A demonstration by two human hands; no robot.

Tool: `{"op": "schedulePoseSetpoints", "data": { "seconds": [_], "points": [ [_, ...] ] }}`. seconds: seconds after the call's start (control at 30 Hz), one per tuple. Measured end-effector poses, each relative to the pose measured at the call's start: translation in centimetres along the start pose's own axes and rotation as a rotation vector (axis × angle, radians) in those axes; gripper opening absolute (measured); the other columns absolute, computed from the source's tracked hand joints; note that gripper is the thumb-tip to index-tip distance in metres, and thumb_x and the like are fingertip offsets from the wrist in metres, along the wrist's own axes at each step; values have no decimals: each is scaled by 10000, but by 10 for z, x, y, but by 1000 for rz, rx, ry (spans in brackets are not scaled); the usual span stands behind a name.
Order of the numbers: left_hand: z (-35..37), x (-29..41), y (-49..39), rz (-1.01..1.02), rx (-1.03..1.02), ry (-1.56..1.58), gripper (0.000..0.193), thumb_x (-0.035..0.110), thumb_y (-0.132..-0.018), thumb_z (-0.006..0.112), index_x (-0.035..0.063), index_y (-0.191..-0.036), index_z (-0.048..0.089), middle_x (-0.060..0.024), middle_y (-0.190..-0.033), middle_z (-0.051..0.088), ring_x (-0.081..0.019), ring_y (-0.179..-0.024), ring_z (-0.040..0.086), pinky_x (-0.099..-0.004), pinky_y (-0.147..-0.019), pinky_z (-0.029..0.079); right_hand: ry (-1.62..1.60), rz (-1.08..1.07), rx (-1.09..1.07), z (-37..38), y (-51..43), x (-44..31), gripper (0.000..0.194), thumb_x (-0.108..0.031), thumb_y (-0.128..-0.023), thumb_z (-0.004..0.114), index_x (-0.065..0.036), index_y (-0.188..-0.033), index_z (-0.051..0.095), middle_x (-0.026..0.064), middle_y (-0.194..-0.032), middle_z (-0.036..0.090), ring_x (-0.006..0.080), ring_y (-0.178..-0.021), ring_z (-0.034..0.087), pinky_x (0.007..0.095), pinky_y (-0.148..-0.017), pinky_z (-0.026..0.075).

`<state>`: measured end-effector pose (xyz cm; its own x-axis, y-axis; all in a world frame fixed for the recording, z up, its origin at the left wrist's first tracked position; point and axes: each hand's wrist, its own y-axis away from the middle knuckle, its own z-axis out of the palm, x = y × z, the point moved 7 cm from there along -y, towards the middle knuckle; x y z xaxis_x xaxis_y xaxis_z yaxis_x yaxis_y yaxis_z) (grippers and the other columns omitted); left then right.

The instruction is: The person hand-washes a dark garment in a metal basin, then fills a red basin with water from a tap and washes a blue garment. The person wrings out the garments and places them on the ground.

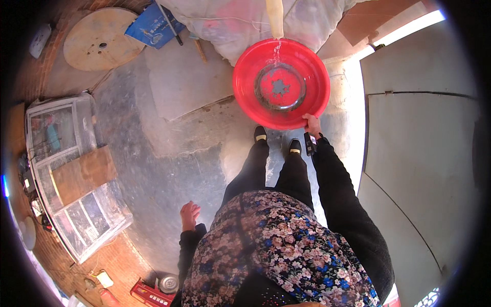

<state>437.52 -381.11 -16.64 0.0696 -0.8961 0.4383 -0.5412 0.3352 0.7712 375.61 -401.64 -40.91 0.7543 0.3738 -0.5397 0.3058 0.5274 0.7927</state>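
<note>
My right hand grips the near rim of a red plastic basin, thumb over the edge. Water runs into the basin from the end of a pale hose or sleeve. A grey, irregular patch shows on the basin's bottom; whether it is a print or dirt, I cannot tell. On my right wrist is a small black device. My left hand hangs at my left side above the concrete floor, loosely curled and holding nothing.
A white-framed glass cabinet with a brown board stands at left. Farther back is a round, pale disc beside a blue printed sheet. Translucent plastic sheeting hangs behind the basin. A grey metal door is at right.
</note>
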Motion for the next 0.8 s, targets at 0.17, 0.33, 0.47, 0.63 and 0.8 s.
{"op": "schedulePoseSetpoints", "data": {
  "seconds": [0.17,0.33,0.47,0.63,0.8],
  "points": [
    [16,33,-6,30,-56,4,352,330,-846,636,81,-1080,555,-86,-982,615,-223,-853,644,-377,-764,476,155,-69,140,-5,2,-10,157,-15,-692,645,-31,-844,609,36,-744,603,186,-634,570,322,-511,439],
    [36,55,-7,86,-119,-92,327,318,-847,632,81,-1063,569,-78,-972,618,-215,-855,642,-369,-768,472,193,-99,239,-1,13,-17,205,-18,-680,645,-18,-882,610,45,-744,603,180,-633,565,303,-503,422],
    [34,56,-15,82,-81,-121,328,311,-848,627,77,-1071,569,-79,-961,624,-219,-860,643,-361,-752,479,155,-234,231,7,26,-18,264,-14,-677,641,5,-938,607,68,-815,628,191,-678,584,305,-567,458],
    [29,50,-20,39,-75,-119,341,316,-845,627,76,-1080,568,-91,-968,628,-223,-849,644,-362,-738,483,13,-372,197,11,42,-19,283,9,-683,632,23,-965,620,71,-878,651,194,-781,598,321,-729,468],
    [32,53,-14,44,-84,-110,348,328,-842,631,80,-1078,569,-88,-967,629,-221,-851,643,-360,-732,481,8,-365,239,13,49,-10,295,17,-694,633,17,-988,620,62,-907,651,190,-803,599,319,-750,470]
  ]
}}
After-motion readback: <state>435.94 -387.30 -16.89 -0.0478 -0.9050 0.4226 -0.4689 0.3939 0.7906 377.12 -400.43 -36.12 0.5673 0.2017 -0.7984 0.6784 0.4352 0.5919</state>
